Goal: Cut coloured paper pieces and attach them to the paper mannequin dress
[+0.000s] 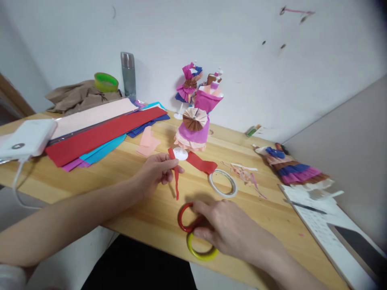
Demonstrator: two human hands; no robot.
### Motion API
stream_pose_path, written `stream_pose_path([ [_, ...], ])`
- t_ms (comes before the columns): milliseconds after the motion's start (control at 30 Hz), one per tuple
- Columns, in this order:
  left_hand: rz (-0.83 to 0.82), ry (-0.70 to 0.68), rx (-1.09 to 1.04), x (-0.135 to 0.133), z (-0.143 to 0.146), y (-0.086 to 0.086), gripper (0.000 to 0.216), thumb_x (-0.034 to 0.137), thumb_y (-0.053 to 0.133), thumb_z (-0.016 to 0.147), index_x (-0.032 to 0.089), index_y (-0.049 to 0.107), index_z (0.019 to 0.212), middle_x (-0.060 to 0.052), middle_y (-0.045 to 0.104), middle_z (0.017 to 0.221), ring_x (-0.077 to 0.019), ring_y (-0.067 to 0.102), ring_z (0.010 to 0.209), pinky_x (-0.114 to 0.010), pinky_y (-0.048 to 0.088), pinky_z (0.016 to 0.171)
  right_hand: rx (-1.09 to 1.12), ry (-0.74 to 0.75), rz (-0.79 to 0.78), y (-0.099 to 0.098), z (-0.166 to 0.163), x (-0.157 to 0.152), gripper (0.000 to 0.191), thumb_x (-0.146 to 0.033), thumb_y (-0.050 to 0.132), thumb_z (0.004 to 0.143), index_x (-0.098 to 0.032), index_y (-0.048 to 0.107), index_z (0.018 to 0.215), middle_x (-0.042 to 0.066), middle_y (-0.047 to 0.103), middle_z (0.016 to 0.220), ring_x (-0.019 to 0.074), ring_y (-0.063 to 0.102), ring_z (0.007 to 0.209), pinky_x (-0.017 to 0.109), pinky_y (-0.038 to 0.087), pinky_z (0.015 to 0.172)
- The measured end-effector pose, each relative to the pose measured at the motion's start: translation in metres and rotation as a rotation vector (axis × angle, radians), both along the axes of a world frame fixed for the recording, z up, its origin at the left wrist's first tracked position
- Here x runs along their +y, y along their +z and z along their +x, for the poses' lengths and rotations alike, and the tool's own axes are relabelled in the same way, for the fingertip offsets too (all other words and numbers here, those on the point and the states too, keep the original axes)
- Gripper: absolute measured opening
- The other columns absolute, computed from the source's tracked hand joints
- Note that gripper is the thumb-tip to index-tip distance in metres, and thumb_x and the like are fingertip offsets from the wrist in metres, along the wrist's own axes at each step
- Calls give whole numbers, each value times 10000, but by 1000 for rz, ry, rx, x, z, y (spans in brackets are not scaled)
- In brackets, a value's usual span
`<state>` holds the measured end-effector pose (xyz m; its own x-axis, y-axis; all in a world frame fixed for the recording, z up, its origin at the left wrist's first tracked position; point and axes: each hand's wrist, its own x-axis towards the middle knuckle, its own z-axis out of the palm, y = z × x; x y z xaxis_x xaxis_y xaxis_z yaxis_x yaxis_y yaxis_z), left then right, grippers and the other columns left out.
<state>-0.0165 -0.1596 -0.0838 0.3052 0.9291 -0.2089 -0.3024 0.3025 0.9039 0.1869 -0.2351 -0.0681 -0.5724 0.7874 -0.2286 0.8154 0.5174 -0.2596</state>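
My left hand pinches a narrow red paper strip between thumb and fingers, and the strip hangs down over the table. Right beyond these fingers lies a small white paper disc. A wider piece of red paper rests to its right, its end by a white tape roll. Near the table's front edge, my right hand is closed on scissors with a red loop and a yellow loop. The hand hides the blades.
Behind the hands stands a doll-like paper figure in a pink dress. Coloured paper sheets and a white device with a cable lie left. Paper scraps, another layered paper dress and a phone are on the right.
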Motion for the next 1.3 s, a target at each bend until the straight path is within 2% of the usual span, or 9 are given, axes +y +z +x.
stream_pose_path([
  [100, 24, 8, -1, -1, 0, 1, 218, 283, 739, 697, 132, 586, 659, -34, 679, 642, -42, 446, 403, -170, 251, 371, 184, 205, -61, 0, -6, -1, 168, -37, 552, 811, -190, 623, 809, 41, 665, 881, 172, 595, 773, 268, 418, 611],
  [267, 51, -11, 40, -2, -1, 1, 209, 314, 745, 682, 124, 662, 661, 0, 586, 510, -49, 421, 404, -173, 237, 381, 334, 387, -61, 3, -6, 3, 235, 32, 503, 765, -189, 582, 754, 46, 659, 905, 201, 587, 951, 322, 496, 833],
  [433, 68, -34, 49, 0, -2, 0, 201, 313, 721, 697, 112, 704, 697, 14, 516, 419, -55, 400, 392, -177, 238, 389, 232, 327, -49, 6, 3, 6, 271, 8, 518, 711, -189, 583, 886, 60, 638, 958, 200, 571, 883, 329, 498, 772],
  [667, 17, 19, -15, -1, 1, 0, 333, 257, 788, 614, 168, 468, 594, 16, 637, 580, -39, 447, 380, -157, 244, 356, 208, 556, 61, 0, -12, -6, 140, -92, 506, 913, -179, 609, 949, 51, 666, 910, 184, 553, 857, 292, 449, 726],
  [800, 34, 23, -69, 0, 2, 1, 302, 264, 790, 639, 152, 514, 592, 28, 602, 545, -33, 461, 400, -141, 293, 370, 249, 704, 95, -4, -18, -5, 275, -139, 428, 991, -203, 590, 779, 10, 645, 789, 157, 506, 765, 272, 430, 694],
  [900, 28, 20, -142, 1, 1, 0, 184, 241, 744, 678, 124, 610, 634, -7, 648, 614, -56, 556, 482, -146, 403, 435, 292, 599, 115, -10, -12, 6, 229, -96, 488, 867, -212, 555, 682, 22, 608, 710, 177, 496, 734, 298, 443, 690],
  [1033, -8, 24, -215, 1, 0, -3, 81, 140, 714, 644, 111, 671, 706, -45, 711, 701, -100, 645, 573, -177, 496, 525, 322, 312, 205, -18, -5, 16, 146, -81, 510, 815, -187, 593, 761, 73, 636, 830, 205, 532, 806, 337, 478, 739],
  [1167, -10, 29, -167, -1, 1, -4, 127, 116, 762, 646, 118, 684, 746, -34, 715, 687, -91, 632, 562, -179, 484, 528, 338, 125, 231, -25, -9, 15, 135, -64, 543, 817, -166, 602, 882, 91, 626, 929, 207, 547, 835, 349, 508, 771],
  [1300, 17, 30, -64, -4, 2, -2, 329, 151, 800, 627, 140, 702, 941, -7, 705, 670, -83, 582, 500, -189, 418, 466, 338, 47, 209, -29, -11, 15, 288, -31, 562, 803, -150, 598, 1063, 117, 629, 1039, 246, 577, 964, 400, 530, 846],
])
